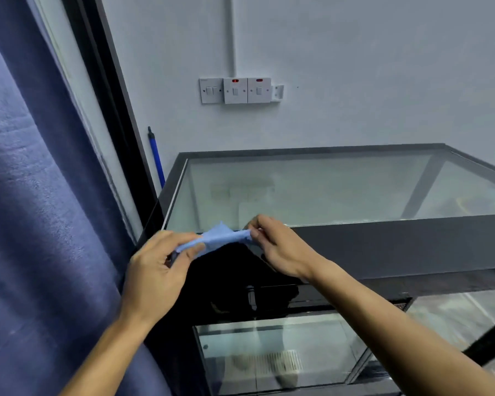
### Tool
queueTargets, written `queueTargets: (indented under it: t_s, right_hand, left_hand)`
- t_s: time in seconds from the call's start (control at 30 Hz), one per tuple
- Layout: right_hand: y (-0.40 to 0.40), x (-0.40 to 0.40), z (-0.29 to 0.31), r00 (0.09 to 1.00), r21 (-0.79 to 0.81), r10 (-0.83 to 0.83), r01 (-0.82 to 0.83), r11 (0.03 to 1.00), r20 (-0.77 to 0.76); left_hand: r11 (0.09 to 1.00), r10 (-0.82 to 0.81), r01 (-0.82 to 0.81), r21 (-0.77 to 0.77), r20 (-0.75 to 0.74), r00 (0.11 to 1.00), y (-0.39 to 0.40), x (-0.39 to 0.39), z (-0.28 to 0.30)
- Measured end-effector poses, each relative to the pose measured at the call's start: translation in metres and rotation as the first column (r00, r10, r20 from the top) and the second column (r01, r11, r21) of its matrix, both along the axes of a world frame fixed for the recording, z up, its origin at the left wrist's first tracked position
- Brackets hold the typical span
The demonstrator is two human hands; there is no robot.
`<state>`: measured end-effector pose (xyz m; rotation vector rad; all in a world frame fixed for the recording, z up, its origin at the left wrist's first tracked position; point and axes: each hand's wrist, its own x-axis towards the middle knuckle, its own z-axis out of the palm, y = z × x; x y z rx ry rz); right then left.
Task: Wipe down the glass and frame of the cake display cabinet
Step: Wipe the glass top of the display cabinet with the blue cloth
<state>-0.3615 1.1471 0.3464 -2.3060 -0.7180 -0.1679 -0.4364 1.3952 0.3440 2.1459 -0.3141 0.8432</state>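
A light blue cloth (217, 238) is stretched between both hands, just above the near left corner of the cake display cabinet. My left hand (157, 270) pinches its left end and my right hand (277, 247) pinches its right end. The cabinet has a glass top (326, 190) in a dark grey frame (397, 241). Its front glass (283, 358) shows below my arms.
A dark blue curtain (26, 210) hangs close on the left beside a black window frame (103, 90). A blue-handled pole (156, 155) leans in the corner behind the cabinet. Wall switches (236, 90) sit on the grey wall above.
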Motion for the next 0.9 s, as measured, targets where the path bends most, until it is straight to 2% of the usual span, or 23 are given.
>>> queueTargets:
  t_s: [0.07,0.13,0.2,0.23,0.3,0.33,0.4,0.5,0.6,0.77,0.9]
  right_hand:
    - [0.004,-0.011,0.016,0.986,0.255,-0.056,0.095,0.962,-0.155]
    - [0.003,-0.019,0.028,0.96,0.463,-0.079,0.199,0.864,-0.267]
    - [-0.009,-0.024,0.037,0.919,0.627,0.03,0.243,0.74,-0.393]
    - [-0.018,-0.028,0.04,0.893,0.659,0.115,0.23,0.716,-0.436]
    - [-0.039,-0.035,0.039,0.863,0.66,0.226,0.154,0.735,-0.452]
    - [-0.051,-0.039,0.037,0.875,0.655,0.214,0.144,0.741,-0.435]
    - [-0.079,-0.044,0.035,0.903,0.676,0.095,0.241,0.696,-0.419]
    - [-0.132,-0.051,0.041,0.923,0.737,-0.07,0.345,0.582,-0.377]
    - [-0.194,-0.061,0.054,0.91,0.708,-0.257,0.415,0.571,-0.327]
    - [-0.311,-0.09,0.072,0.872,0.661,-0.421,0.472,0.583,-0.251]
    - [-0.417,-0.119,0.078,0.846,0.728,-0.429,0.507,0.463,-0.316]
  left_hand:
    - [1.0,0.007,-0.008,0.016,0.072,0.997,-0.006,0.013,0.038]
    - [1.0,-0.005,0.004,0.017,0.075,0.997,-0.016,0.024,0.071]
    - [0.999,-0.035,0.035,-0.03,0.025,0.999,-0.027,0.034,0.096]
    - [0.997,-0.061,0.062,-0.048,0.003,0.998,-0.033,0.039,0.107]
    - [0.99,-0.134,0.131,-0.052,-0.047,0.99,-0.045,0.048,0.121]
    - [0.986,-0.165,0.162,-0.045,-0.08,0.983,-0.052,0.053,0.124]
    - [0.975,-0.22,0.217,-0.035,-0.152,0.964,-0.07,0.061,0.122]
    - [0.942,-0.335,0.317,-0.108,-0.249,0.909,-0.109,0.073,0.115]
    - [0.885,-0.463,0.42,-0.199,-0.301,0.833,-0.168,0.083,0.109]
    - [0.758,-0.625,0.505,-0.413,-0.236,0.744,-0.298,0.096,0.097]
    - [0.689,-0.689,0.566,-0.453,-0.168,0.705,-0.427,0.09,0.089]
